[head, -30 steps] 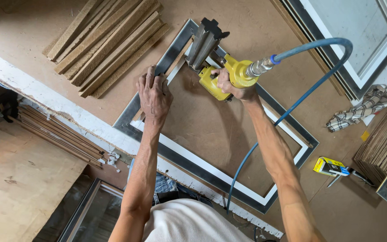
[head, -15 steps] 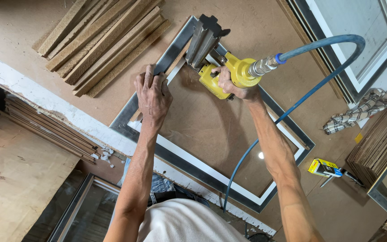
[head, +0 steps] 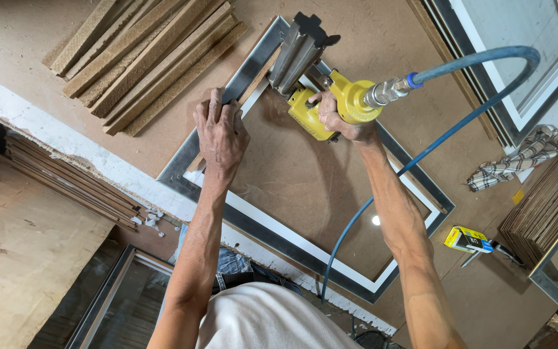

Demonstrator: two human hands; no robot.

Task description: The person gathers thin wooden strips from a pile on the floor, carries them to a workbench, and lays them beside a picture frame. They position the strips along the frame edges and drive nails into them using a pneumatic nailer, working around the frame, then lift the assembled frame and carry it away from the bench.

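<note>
A grey and white picture frame [head: 272, 236] lies flat on a brown workbench [head: 382, 45]. My left hand [head: 219, 132] presses down on the frame's left rail, fingers spread over a thin wood strip beside it. My right hand [head: 340, 119] grips a yellow pneumatic nail gun [head: 321, 103], whose grey metal magazine [head: 298, 52] points at the frame's far corner. A blue air hose [head: 460, 123] runs from the gun's rear, loops right and passes down across the frame.
A stack of brown wood strips [head: 143, 58] lies at the upper left. Another framed panel [head: 524, 71] sits at the upper right, with a checked cloth [head: 518, 165] and a small yellow box [head: 467, 239] to the right. More strips are stored below the bench edge [head: 66, 184].
The view has shifted slightly, so the frame and hands sit a little higher and further right. Both hands keep the same hold on the frame and the nail gun.
</note>
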